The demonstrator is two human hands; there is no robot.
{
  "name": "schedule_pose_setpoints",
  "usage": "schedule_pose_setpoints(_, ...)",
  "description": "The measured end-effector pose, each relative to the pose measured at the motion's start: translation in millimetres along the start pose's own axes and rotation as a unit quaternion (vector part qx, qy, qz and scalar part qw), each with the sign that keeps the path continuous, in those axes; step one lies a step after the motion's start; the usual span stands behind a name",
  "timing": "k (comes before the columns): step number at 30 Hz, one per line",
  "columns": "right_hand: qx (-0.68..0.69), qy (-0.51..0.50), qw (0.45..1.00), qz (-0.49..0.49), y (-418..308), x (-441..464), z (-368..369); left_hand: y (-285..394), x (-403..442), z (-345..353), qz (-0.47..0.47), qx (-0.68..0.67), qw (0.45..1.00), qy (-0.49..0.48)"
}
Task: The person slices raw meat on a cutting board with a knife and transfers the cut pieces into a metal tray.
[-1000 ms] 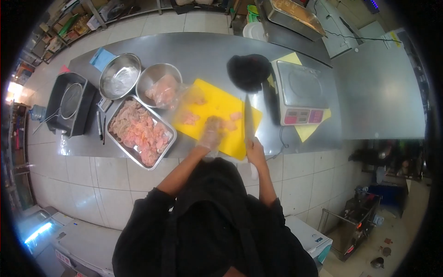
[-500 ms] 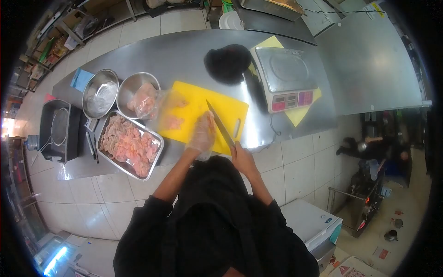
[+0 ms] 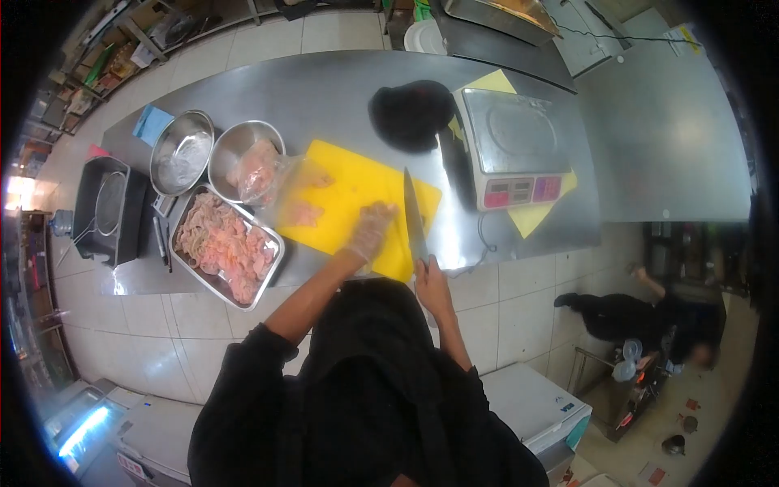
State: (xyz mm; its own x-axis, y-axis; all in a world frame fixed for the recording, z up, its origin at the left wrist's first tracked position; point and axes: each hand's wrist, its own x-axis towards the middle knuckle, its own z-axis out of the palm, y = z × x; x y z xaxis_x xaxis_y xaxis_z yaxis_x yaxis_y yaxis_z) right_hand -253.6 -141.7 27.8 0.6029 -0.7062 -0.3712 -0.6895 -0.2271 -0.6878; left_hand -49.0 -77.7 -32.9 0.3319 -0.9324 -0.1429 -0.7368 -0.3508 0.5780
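My left hand, in a clear plastic glove, rests low on the yellow cutting board with its fingers bent together. What lies under the fingertips is hidden. My bare right hand grips the handle of a long kitchen knife. Its blade points away from me over the board's right part, apart from my left hand. Small pieces of raw meat lie at the board's left side. A clear plastic bag hangs from a steel bowl onto the board's left edge.
A steel tray of raw meat strips and a second bowl stand left. Beyond them sits a black bin with a strainer. A scale and a black bundle lie right. Another person is far right.
The knife has moved right, away from my left hand, and its blade stands more upright in view. My left hand has flattened lower onto the board. The other person has shifted.
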Motion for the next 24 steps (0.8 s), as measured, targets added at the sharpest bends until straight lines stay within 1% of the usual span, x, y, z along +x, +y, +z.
schedule_pose_setpoints(2, 0.001, 0.0, 1.0, -0.019, 7, 6, 2, -12, 0, 23, 0.046, 0.047, 0.993, 0.102)
schedule_pose_setpoints(4, 0.004, 0.001, 0.999, -0.035, 9, 9, -2, -17, -5, 26, 0.032, 0.059, 0.994, 0.09)
schedule_pose_setpoints(6, 0.013, -0.022, 1.0, -0.003, 1, 12, -12, -17, -10, 19, 0.021, 0.074, 0.994, 0.077)
schedule_pose_setpoints(8, 0.045, -0.038, 0.998, -0.022, 14, 23, -13, -8, -20, -7, 0.047, 0.11, 0.991, 0.065)
schedule_pose_setpoints(9, 0.041, -0.042, 0.998, -0.027, 21, 28, -13, -1, -21, -19, 0.045, 0.12, 0.99, 0.065)
schedule_pose_setpoints(10, 0.036, -0.046, 0.998, -0.033, 20, 33, -15, 8, -20, -28, -0.029, -0.116, 0.99, 0.08)
schedule_pose_setpoints(11, 0.056, -0.061, 0.996, -0.031, 19, 38, -19, 13, -18, -34, -0.101, -0.346, 0.928, 0.093)
schedule_pose_setpoints(12, 0.059, -0.064, 0.996, -0.036, 20, 43, -21, 10, -19, -37, -0.103, -0.341, 0.929, 0.097)
schedule_pose_setpoints(13, 0.04, -0.069, 0.996, -0.036, 19, 48, -24, 4, -21, -42, -0.104, -0.442, 0.888, 0.071)
schedule_pose_setpoints(14, 0.02, -0.075, 0.996, -0.035, 18, 52, -26, 0, -23, -43, -0.104, -0.538, 0.835, 0.045)
schedule_pose_setpoints(15, 0.023, -0.082, 0.996, -0.039, 18, 56, -28, -1, -25, -43, -0.11, -0.535, 0.836, 0.05)
schedule_pose_setpoints(16, 0.021, -0.077, 0.995, -0.057, 18, 59, -30, 3, -29, -47, -0.049, -0.605, 0.792, 0.064)
schedule_pose_setpoints(18, 0.027, -0.079, 0.994, -0.076, 19, 65, -33, 10, -34, -54, 0.005, -0.662, 0.745, 0.081)
schedule_pose_setpoints(19, 0.03, -0.083, 0.992, -0.087, 15, 65, -38, 15, -34, -55, -0.023, -0.536, 0.836, 0.111)
schedule_pose_setpoints(20, 0.036, -0.084, 0.991, -0.098, 15, 68, -40, 18, -30, -57, -0.038, -0.463, 0.877, 0.122)
schedule_pose_setpoints(21, 0.031, -0.093, 0.992, -0.083, 21, 74, -36, 20, -26, -59, -0.055, -0.386, 0.911, 0.132)
schedule_pose_setpoints(23, 0.053, -0.12, 0.988, -0.078, 25, 81, -38, 26, -26, -56, 0.008, -0.205, 0.958, 0.2)
schedule_pose_setpoints(24, 0.058, -0.14, 0.985, -0.079, 26, 81, -41, 24, -33, -52, 0.004, -0.203, 0.96, 0.193)
